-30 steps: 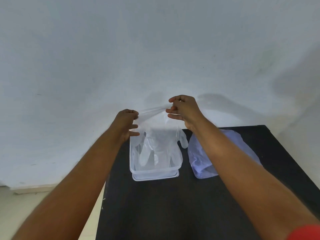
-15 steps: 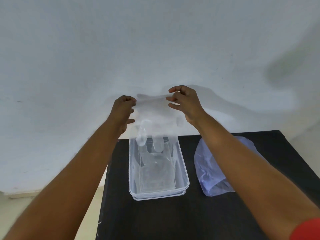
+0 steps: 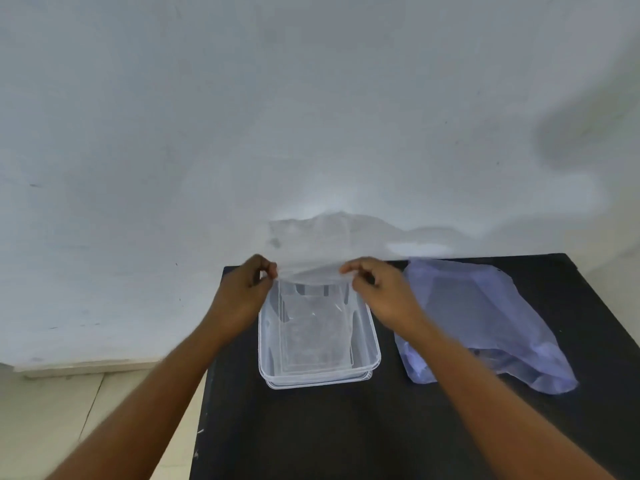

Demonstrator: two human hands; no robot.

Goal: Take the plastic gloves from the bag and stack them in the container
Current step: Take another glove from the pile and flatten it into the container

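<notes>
A clear plastic glove [image 3: 311, 275] is stretched between my hands over the far end of a clear rectangular container [image 3: 367, 370]. My left hand [image 3: 247, 289] pinches one corner of its cuff and my right hand [image 3: 377, 289] pinches the other. The glove's lower part lies down inside the container, on top of other clear plastic there. A pale purple bag [image 3: 485, 323] lies flat to the right of the container, partly behind my right forearm.
The container and bag rest on a black table [image 3: 311, 431] pushed against a white wall [image 3: 311, 116]. The table's left edge runs beside a light tiled floor [image 3: 52, 420].
Both hands have come down from in front of the wall to the container's far rim, laying the glove into the container. The view has tilted downward.
</notes>
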